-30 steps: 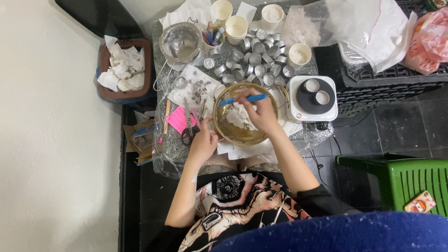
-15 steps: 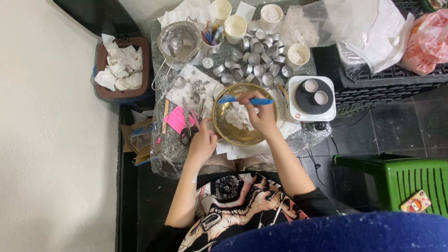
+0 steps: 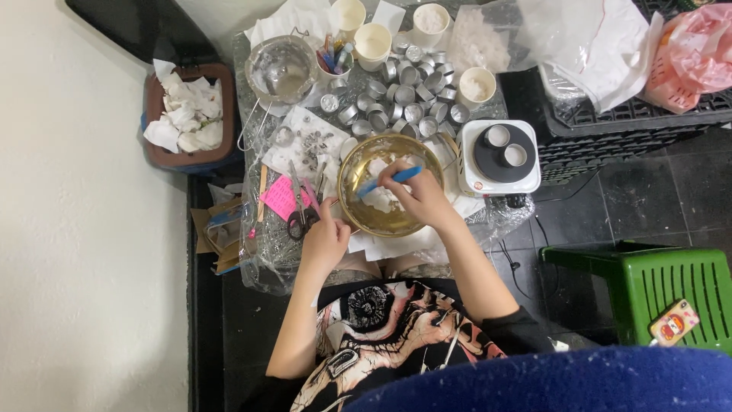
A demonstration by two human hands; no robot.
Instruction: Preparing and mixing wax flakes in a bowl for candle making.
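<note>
Small table [image 3: 263,267], wrapped in clear plastic film, stands against a pale wall on a dark tiled floor. A brown bin [image 3: 187,114] full of crumpled white tissue sits off the table's left edge. A black crate [image 3: 610,126] and a green stool [image 3: 656,286] stand to the right, with white and pink bags on the crate.

Near the table's front edge, centre: a gold bowl [image 3: 358,206] holding lumps of white wax [image 3: 381,194]. Right hand [image 3: 419,198] is over the bowl, closed around a blue spatula [image 3: 389,181] whose blade end lies on the wax. Left hand [image 3: 326,240] rests at the bowl's left rim, fingers curled against it; whether it grips the rim cannot be told.

Right edge: a white hotplate [image 3: 499,156] with two small cups on its black disc. Behind the bowl: a cluster of empty metal tealight cups [image 3: 408,95]. Back edge: paper cups [image 3: 374,42], some holding white matter, and one with coloured pens. Back left corner: a metal pot [image 3: 280,69] with pale residue. Left of the bowl: scissors [image 3: 297,206] on pink paper [image 3: 276,197], and small metal pieces on white paper.
</note>
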